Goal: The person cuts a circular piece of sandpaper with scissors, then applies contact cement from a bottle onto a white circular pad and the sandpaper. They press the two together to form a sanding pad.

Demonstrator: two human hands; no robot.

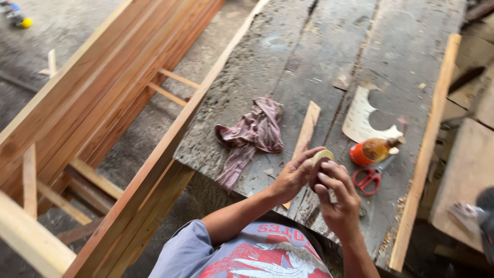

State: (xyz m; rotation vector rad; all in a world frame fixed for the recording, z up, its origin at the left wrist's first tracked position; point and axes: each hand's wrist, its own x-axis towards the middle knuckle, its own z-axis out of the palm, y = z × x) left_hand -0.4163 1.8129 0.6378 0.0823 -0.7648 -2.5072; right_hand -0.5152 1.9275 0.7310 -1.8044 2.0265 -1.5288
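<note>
left hand (294,175) and right hand (337,198) raised together, fingers curled

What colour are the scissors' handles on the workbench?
Red; the scissors lie beside the right hand, seen in the head view.

Round pale disc (320,160) mostly covered by the fingers of both hands, only its upper rim showing. Thin wooden strip (307,128) hidden at its lower end behind the left hand (294,176). Red scissors (368,180) partly masked by the right hand (337,198). Counter (288,62) cut off at the top edge. Dark, blurred object (483,216) at the right edge, unidentifiable. Small blue and yellow thing (15,14) in the top left corner, too small to tell.
</note>
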